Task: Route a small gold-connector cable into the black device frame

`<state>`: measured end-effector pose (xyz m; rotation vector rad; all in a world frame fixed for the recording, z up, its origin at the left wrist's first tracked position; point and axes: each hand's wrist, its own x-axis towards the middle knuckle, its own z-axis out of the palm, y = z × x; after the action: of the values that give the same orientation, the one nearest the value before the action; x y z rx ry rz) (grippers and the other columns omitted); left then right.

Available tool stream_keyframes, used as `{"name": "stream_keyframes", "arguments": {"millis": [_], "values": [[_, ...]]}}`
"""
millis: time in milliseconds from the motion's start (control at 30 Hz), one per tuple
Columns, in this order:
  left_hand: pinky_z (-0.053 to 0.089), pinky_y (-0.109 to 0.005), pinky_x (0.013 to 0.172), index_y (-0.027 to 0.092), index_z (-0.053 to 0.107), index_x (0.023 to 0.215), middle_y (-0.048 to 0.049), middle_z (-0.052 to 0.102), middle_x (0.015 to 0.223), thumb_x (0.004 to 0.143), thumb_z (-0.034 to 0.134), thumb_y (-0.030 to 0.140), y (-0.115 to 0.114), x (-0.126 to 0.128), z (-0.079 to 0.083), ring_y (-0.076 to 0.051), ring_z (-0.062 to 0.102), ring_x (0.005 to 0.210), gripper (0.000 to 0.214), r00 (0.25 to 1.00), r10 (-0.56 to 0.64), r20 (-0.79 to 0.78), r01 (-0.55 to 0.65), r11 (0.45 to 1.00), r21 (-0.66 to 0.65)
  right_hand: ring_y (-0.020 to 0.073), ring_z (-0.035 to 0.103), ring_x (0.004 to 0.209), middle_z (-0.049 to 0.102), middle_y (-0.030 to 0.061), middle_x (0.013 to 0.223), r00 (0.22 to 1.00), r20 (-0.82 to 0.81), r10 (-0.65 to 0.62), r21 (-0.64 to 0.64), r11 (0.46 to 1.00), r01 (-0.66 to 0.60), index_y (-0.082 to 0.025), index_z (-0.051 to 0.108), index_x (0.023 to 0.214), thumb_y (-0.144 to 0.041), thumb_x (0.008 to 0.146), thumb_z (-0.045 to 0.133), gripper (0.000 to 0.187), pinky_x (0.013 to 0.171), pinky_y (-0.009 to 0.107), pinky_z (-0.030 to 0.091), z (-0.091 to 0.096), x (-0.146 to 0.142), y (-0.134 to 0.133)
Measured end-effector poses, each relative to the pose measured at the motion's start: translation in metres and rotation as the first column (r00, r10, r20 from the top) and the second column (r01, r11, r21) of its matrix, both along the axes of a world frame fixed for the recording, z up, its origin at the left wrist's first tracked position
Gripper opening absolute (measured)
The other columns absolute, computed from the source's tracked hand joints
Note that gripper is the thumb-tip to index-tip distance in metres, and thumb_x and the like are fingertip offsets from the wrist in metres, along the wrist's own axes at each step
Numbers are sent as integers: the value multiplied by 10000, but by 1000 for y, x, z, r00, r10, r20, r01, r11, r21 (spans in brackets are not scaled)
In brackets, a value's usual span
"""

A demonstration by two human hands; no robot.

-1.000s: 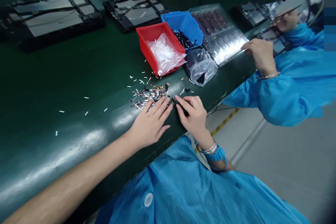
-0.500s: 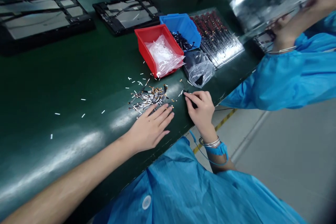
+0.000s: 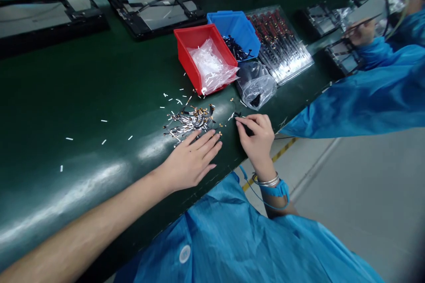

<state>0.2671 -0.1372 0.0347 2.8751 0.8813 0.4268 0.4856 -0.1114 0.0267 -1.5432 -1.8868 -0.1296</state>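
My left hand (image 3: 192, 161) lies flat with its fingers stretched out, the fingertips at the near edge of a pile of small flex cables (image 3: 189, 123) with silver and gold ends. To its right, my right hand (image 3: 257, 137) pinches thumb and forefinger together on the bench. At those fingertips is a small dark flex cable (image 3: 237, 115), partly hidden by the fingers. A short white strip (image 3: 231, 116) lies just left of them. A blue wrist strap (image 3: 279, 189) and metal bangles circle my right wrist.
Behind the pile stand a red bin (image 3: 189, 59) with clear plastic bags and a blue bin (image 3: 247, 37) of black parts. A plastic bag (image 3: 255, 86) and a tray of parts (image 3: 285, 53) lie to the right. White strips (image 3: 104, 120) dot the green bench. Tablet housings (image 3: 156, 11) line the back. A co-worker's sleeve (image 3: 358, 101) reaches in.
The co-worker at right has lowered and moved away the large shiny sheet, uncovering tablet housings. My hands keep nearly the same pose; the view has shifted slightly.
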Motion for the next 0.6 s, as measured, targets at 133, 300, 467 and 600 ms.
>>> {"name": "stream_keyframes", "arguments": {"millis": [133, 300, 467, 600], "values": [[297, -415, 1093, 84, 528, 1330, -122, 508, 1409, 992, 331, 355, 0, 0, 0, -262, 443, 1329, 476, 1000, -2, 13, 2, 1000, -1, 171, 565, 755, 629, 23, 765, 999, -23, 29, 27, 999, -28, -239, 729, 847, -182, 852, 596, 144, 661, 332, 479, 0, -1, -4], [294, -409, 1100, 92, 530, 1332, -121, 499, 1416, 993, 329, 362, 0, 0, 0, -253, 434, 1336, 478, 1000, 3, 5, -3, 1000, 1, 180, 565, 766, 638, 19, 771, 998, -43, -49, -45, 998, 47, -238, 719, 826, -234, 833, 637, 83, 676, 339, 475, -2, 0, 0], [283, -407, 1115, 104, 501, 1361, -122, 446, 1458, 984, 351, 386, 0, 0, 2, -248, 383, 1372, 495, 999, 14, -31, -15, 1000, -25, 178, 559, 743, 639, 14, 731, 999, -47, -25, -60, 998, 22, -222, 669, 717, -208, 830, 624, 122, 671, 331, 467, -1, -6, 4], [276, -434, 1118, 79, 479, 1374, -145, 394, 1489, 963, 392, 437, 0, 2, 1, -284, 339, 1396, 552, 999, 49, -19, -50, 998, -43, 166, 572, 735, 654, 9, 742, 993, -119, 7, -71, 997, -16, -215, 662, 734, -183, 822, 628, 100, 617, 306, 460, 4, -18, -4]]}}
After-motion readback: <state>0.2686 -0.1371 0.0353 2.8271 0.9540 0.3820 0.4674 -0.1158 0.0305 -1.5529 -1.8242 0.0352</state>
